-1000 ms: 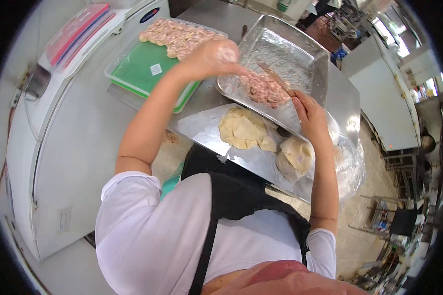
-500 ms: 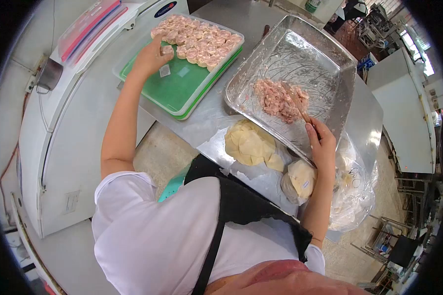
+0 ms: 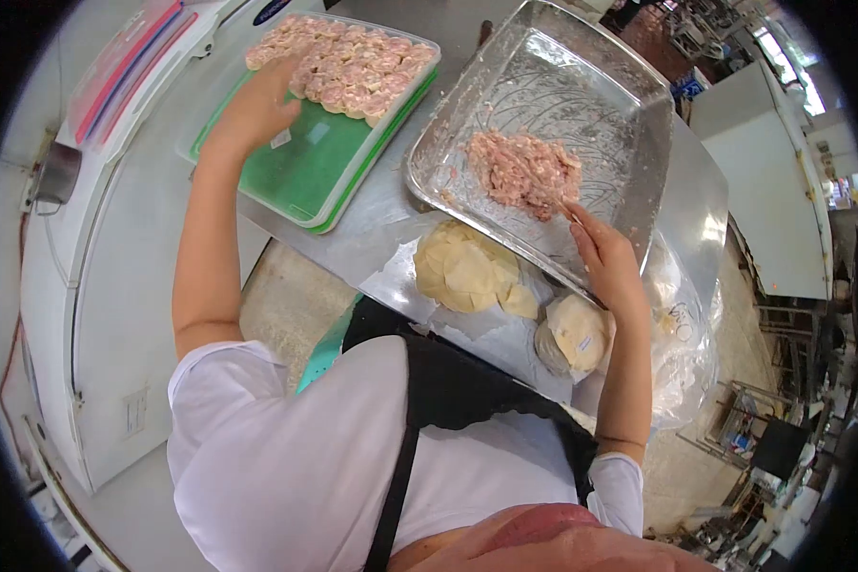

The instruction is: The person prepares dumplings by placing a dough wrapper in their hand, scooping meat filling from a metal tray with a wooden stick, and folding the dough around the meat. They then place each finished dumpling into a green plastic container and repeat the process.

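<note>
My left hand (image 3: 257,107) is over the green tray (image 3: 300,176), at the near left edge of the rows of filled dumplings (image 3: 362,71); its fingertips are partly hidden, and I cannot make out anything in them. My right hand (image 3: 605,250) grips a thin spatula (image 3: 564,204) at the near side of the metal pan (image 3: 629,153). The spatula's tip is in the pink minced filling (image 3: 520,172). Round dough wrappers (image 3: 462,267) lie in a loose pile on plastic below the pan. Beside them sits a bagged stack of wrappers (image 3: 574,336).
A white freezer (image 3: 143,286) stands on the left, with coloured plastic sheets (image 3: 133,71) and a metal pot (image 3: 57,173) near it. A clear plastic bag (image 3: 682,353) hangs at the table's right edge. Another white chest (image 3: 763,181) and metal racks are farther right.
The view has shifted, so the table sits further left and higher. The dumpling seen at my left fingertips is no longer visible. My right hand has brought the spatula lower in the filling.
</note>
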`<action>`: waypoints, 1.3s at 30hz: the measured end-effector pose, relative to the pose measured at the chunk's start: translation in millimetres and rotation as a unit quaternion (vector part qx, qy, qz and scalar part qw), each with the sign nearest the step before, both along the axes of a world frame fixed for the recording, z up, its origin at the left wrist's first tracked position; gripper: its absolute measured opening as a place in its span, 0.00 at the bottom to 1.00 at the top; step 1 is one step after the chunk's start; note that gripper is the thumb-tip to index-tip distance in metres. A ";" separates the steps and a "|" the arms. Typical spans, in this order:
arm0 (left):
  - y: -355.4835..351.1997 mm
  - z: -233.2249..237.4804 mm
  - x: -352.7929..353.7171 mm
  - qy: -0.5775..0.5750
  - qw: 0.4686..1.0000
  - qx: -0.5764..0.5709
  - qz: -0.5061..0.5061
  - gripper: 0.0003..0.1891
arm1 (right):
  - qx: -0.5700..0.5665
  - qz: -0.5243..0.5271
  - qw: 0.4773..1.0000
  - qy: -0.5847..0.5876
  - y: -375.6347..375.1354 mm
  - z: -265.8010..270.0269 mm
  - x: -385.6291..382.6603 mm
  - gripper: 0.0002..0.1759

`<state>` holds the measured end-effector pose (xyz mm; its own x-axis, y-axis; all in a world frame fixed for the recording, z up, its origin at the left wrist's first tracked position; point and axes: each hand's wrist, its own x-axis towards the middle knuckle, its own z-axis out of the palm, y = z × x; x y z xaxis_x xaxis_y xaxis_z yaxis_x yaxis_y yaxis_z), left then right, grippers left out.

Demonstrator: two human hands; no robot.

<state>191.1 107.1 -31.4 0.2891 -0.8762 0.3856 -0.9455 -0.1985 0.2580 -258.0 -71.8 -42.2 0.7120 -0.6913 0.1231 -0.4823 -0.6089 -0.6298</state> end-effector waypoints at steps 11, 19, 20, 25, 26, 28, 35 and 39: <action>-5.4 -69.3 -238.7 0.168 0.897 -0.023 -0.408 0.12 | -0.077 0.165 0.977 0.111 -27.4 -10.3 5.0 0.17; 8.4 -68.3 -222.0 0.283 0.894 -0.036 -0.346 0.11 | 0.143 0.159 0.961 0.175 -11.1 2.4 -2.6 0.18; 10.9 -65.3 -219.7 0.336 0.882 -0.054 -0.326 0.11 | 0.198 0.142 0.951 0.191 -10.1 9.5 -0.4 0.18; 16.9 -51.0 -220.9 0.692 0.700 0.003 -0.180 0.12 | 0.240 0.098 0.948 0.183 -17.1 34.4 15.3 0.17; 17.8 -46.2 -223.2 0.750 0.637 0.009 -0.176 0.13 | 0.117 0.104 0.971 0.179 -20.9 34.2 20.8 0.18; 19.5 -49.8 -225.2 0.661 0.714 -0.016 -0.231 0.13 | -0.028 0.108 0.971 0.210 -26.0 11.7 27.2 0.17; 21.3 -35.3 -215.0 0.358 0.865 0.106 -0.334 0.17 | 0.083 0.194 0.964 0.163 -5.2 -1.7 28.7 0.18; 12.4 -25.1 -215.5 0.384 0.863 0.041 -0.325 0.15 | 0.312 0.096 0.943 0.060 -4.7 4.4 9.2 0.19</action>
<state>-24.4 119.4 -56.5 -0.1307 -0.9651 0.2270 -0.4199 0.2613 0.8692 -248.8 -76.5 -37.8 0.8145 -0.4591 -0.3548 -0.4914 -0.2206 -0.8426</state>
